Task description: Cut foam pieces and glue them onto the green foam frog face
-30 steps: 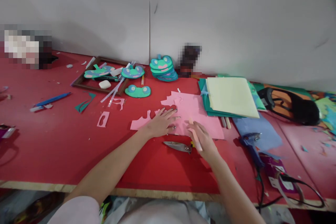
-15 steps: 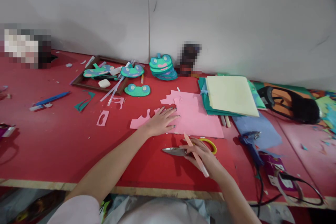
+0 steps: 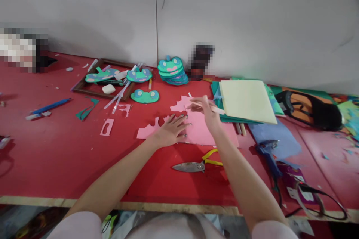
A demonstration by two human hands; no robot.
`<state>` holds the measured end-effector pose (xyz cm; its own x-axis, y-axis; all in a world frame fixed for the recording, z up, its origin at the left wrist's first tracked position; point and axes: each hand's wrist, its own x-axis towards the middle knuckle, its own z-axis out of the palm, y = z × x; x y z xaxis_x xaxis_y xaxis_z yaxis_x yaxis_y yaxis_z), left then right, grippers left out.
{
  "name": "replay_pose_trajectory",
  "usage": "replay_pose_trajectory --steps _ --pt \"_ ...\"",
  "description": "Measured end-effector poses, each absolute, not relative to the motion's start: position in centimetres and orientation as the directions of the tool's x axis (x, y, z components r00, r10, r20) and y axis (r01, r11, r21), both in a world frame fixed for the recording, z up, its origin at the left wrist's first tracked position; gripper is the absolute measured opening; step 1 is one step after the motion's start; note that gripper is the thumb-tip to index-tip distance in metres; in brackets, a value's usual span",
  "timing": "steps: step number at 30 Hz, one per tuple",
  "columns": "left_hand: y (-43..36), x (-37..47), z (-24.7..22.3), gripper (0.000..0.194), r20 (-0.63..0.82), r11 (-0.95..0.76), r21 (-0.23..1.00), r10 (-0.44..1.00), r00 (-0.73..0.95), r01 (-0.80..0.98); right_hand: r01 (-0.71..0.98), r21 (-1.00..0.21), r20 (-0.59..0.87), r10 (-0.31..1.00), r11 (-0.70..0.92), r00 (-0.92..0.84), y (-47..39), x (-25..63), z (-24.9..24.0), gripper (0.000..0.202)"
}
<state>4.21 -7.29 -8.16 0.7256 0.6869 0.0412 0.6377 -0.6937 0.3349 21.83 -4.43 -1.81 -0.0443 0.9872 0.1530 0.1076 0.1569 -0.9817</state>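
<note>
My left hand (image 3: pixel 171 131) lies flat with fingers spread, pressing on a pink craft sheet (image 3: pixel 200 129) whose left and upper edges are cut ragged. Above the sheet's upper part, my right hand (image 3: pixel 206 114) grips a pale pink pen-like stick (image 3: pixel 217 110); its writing end is hard to make out. Scissors with yellow handles (image 3: pixel 193 166) rest on the red table nearer to me, partly behind my right forearm. Pink offcuts (image 3: pixel 107 127) are scattered left of the sheet.
Green frog-face cutouts (image 3: pixel 145 96) and a stack of them (image 3: pixel 172 70) sit near the wall, beside a brown frame (image 3: pixel 81 85). Right of the sheet are cream sheets (image 3: pixel 246 101), a glue gun (image 3: pixel 267 157) with its cable, and a black cap (image 3: pixel 322 115).
My right hand has left the scissors on the table and moved up over the pink sheet, still holding the pale pink stick. The left hand stays on the sheet.
</note>
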Motion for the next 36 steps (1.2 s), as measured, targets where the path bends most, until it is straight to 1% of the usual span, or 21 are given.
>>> replay_pose_trajectory --steps 2,3,6,11,14,18,21,25,29,32,36 --pt "-7.3 4.2 -8.1 0.050 0.048 -0.706 0.317 0.679 0.732 0.633 0.102 -0.985 0.141 0.990 0.140 0.001 -2.4 20.7 -3.3 0.043" --pt "-7.4 4.1 -8.1 0.049 0.044 -0.712 0.314 0.672 0.739 0.628 0.106 -0.983 0.158 0.986 0.153 0.047 -1.6 20.3 -4.2 0.042" --pt "-7.4 4.2 -7.7 0.047 0.037 -0.709 0.330 0.669 0.742 0.623 0.061 -0.990 0.133 0.980 0.125 0.146 -0.2 20.2 -6.9 0.044" --pt "-7.4 5.1 -7.7 0.044 0.068 -0.655 0.333 0.734 0.675 0.679 -0.061 -0.997 0.032 0.992 0.040 0.125 0.6 20.7 -8.3 0.041" --pt "-7.5 5.8 -8.0 0.045 0.095 -0.645 0.305 0.753 0.652 0.700 -0.053 -0.999 -0.016 0.992 -0.009 0.125 0.7 20.5 -8.0 0.042" --pt "-7.9 6.1 -8.4 0.045 0.121 -0.626 0.249 0.777 0.618 0.739 -0.056 -0.998 -0.038 0.985 -0.029 0.167 0.6 20.2 -8.1 0.038" --pt "-8.0 5.9 -8.3 0.047 0.117 -0.589 0.235 0.807 0.579 0.773 -0.059 -0.998 -0.002 0.981 0.010 0.195 0.4 20.1 -8.2 0.034" --pt "-7.7 5.6 -8.2 0.057 0.064 -0.547 0.273 0.831 0.552 0.792 -0.004 -0.997 0.077 0.980 0.079 0.184 0.2 20.0 -8.0 0.033" --pt "-7.5 5.4 -8.1 0.055 0.044 -0.547 0.284 0.828 0.559 0.787 0.089 -0.993 0.089 0.980 0.074 0.178 0.0 20.0 -7.5 0.034" --pt "-7.5 5.4 -8.1 0.056 0.049 -0.543 0.278 0.832 0.552 0.793 0.117 -0.988 0.117 0.975 0.096 0.186 -0.3 20.2 -7.2 0.031" --pt "-7.6 5.4 -8.1 0.059 0.050 -0.533 0.284 0.838 0.543 0.797 0.178 -0.976 0.150 0.982 0.129 0.113 -0.7 20.3 -7.1 0.031"
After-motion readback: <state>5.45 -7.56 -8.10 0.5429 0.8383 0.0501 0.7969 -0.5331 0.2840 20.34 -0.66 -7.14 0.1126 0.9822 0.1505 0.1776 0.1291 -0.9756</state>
